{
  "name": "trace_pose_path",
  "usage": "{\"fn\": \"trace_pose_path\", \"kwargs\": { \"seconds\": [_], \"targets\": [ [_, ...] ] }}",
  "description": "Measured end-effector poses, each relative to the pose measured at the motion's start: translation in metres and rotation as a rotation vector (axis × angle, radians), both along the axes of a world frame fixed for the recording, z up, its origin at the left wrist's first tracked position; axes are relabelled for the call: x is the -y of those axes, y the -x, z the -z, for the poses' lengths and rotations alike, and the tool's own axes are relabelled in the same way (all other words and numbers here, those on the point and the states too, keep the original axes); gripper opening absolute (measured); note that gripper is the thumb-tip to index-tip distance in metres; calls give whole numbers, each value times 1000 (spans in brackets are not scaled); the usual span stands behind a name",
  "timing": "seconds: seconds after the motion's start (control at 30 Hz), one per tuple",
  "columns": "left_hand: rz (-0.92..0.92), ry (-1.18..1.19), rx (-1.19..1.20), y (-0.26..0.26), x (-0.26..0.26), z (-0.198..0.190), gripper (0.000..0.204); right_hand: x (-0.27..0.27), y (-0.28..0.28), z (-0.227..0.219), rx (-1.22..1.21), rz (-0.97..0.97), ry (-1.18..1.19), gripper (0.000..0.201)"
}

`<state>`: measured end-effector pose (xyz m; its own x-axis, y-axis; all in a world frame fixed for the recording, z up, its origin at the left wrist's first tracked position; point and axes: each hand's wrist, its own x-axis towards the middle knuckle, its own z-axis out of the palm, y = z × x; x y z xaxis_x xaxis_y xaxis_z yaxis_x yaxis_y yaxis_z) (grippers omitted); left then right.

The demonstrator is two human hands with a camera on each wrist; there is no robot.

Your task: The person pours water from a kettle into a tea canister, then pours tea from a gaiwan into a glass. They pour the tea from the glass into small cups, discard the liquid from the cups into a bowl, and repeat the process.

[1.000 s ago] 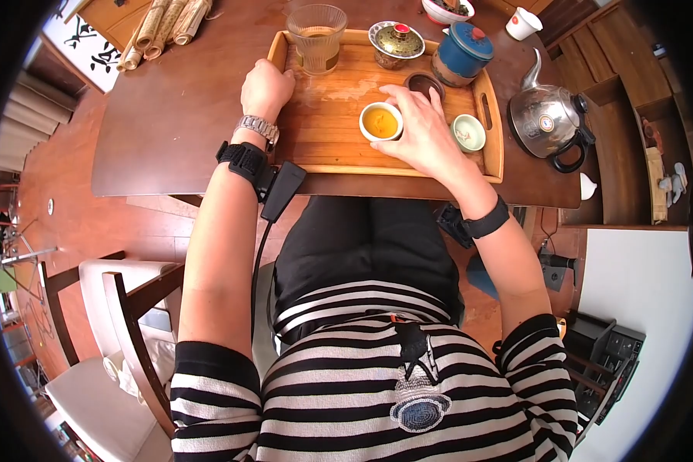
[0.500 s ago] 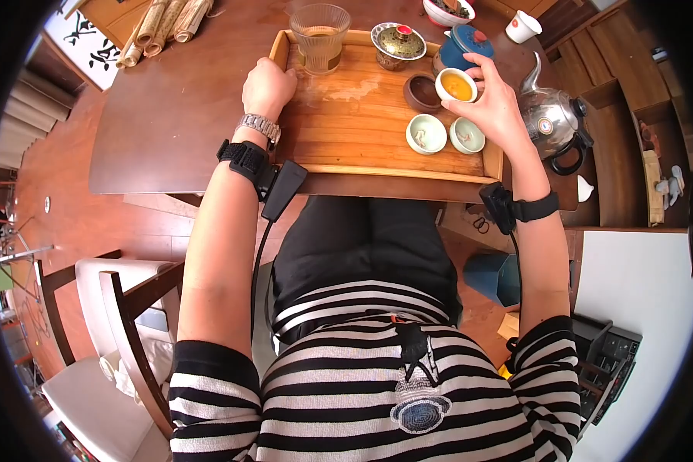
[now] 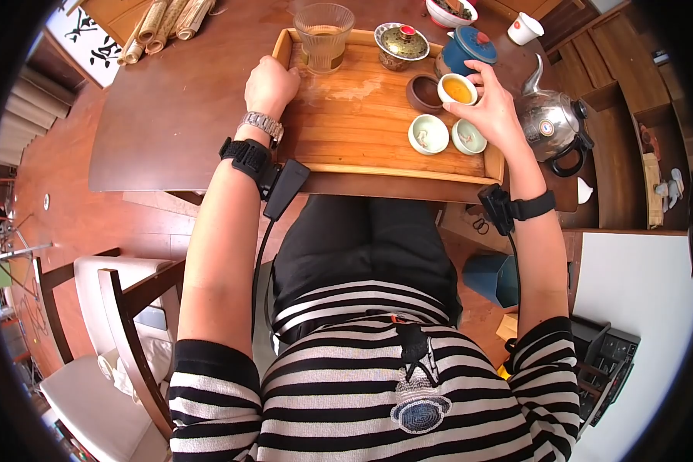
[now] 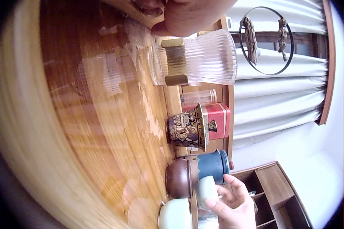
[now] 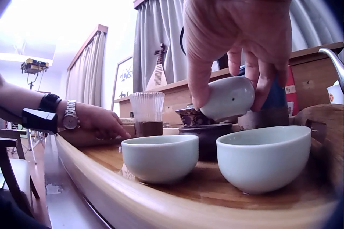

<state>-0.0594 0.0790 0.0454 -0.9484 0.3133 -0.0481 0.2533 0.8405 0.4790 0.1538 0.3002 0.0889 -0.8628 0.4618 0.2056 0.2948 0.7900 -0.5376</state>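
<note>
In the head view my right hand [image 3: 487, 104] pinches a small pale cup [image 3: 457, 90] of amber liquid between thumb and fingers, beside a dark brown cup [image 3: 425, 94]. The right wrist view shows this held cup [image 5: 230, 98] tilted, above two pale green cups [image 5: 161, 156] standing on the tray. From above, those two are the left one [image 3: 428, 135] and the right one [image 3: 468, 136], with no amber liquid visible in them. My left hand [image 3: 272, 83] grips the left side of the wooden tray [image 3: 346, 127]; in the left wrist view a fingertip shows at its handle opening.
A ribbed glass [image 3: 323, 38], a patterned lidded bowl [image 3: 401, 45] and a blue pot [image 3: 468, 48] stand along the tray's back. Right of the tray are a steel kettle [image 3: 548, 123] and a white paper cup [image 3: 525, 27]. Rolled bamboo mats [image 3: 162, 23] lie back left.
My right hand has carried the cup of amber liquid right and toward the back, from the tray's middle to beside the dark cup. The left hand has hardly moved.
</note>
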Motion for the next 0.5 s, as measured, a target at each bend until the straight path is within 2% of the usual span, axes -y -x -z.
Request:
{"fn": "trace_pose_path", "kwargs": {
  "seconds": [0.37, 0.5],
  "targets": [
    [0, -2, 1, 1, 0, 1, 45, 6, 1, -1, 17, 12, -15, 71],
    [3, -3, -4, 1, 0, 2, 46, 22, 2, -2, -52, -64, 57, 69]
  ]
}}
